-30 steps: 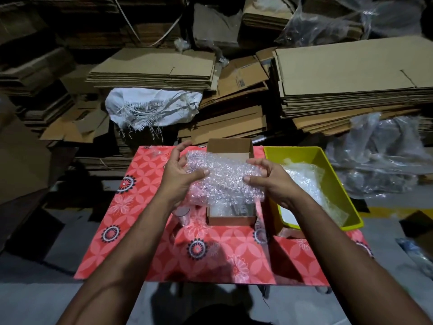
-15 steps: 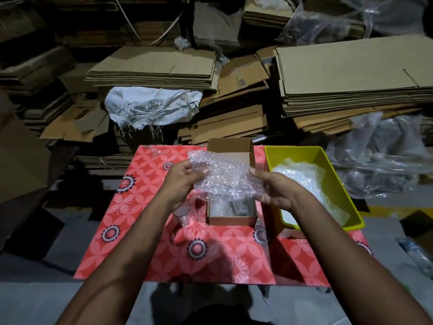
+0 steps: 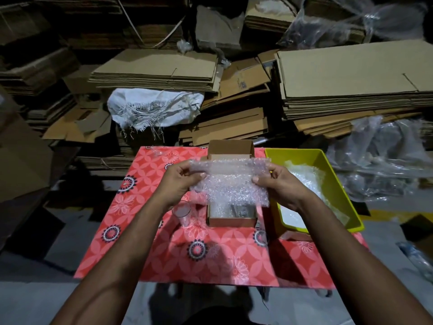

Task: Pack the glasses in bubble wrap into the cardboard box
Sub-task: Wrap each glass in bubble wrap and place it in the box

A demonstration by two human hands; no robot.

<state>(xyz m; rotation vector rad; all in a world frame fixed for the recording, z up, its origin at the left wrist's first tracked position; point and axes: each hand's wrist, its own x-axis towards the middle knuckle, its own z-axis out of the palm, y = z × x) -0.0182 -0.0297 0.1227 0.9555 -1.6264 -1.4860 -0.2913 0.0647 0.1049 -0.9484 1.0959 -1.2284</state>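
Head view: left hand [image 3: 177, 181] and right hand [image 3: 278, 184] pinch bubble wrap [image 3: 230, 184] between them.

Before you stands a table under a red flower-patterned cloth [image 3: 164, 254]. On it rest a clear drinking glass [image 3: 181, 211] at left, an open brown cardboard box [image 3: 230, 221] mid-table, and a yellow plastic tub [image 3: 337, 184] at right.

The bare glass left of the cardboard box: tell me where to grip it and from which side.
Grip the glass around its side wall, just under the rim, coming from the left. It stands upright and open-mouthed, with the cardboard box close on its right; the left hand is nearer, though holding the bubble wrap.
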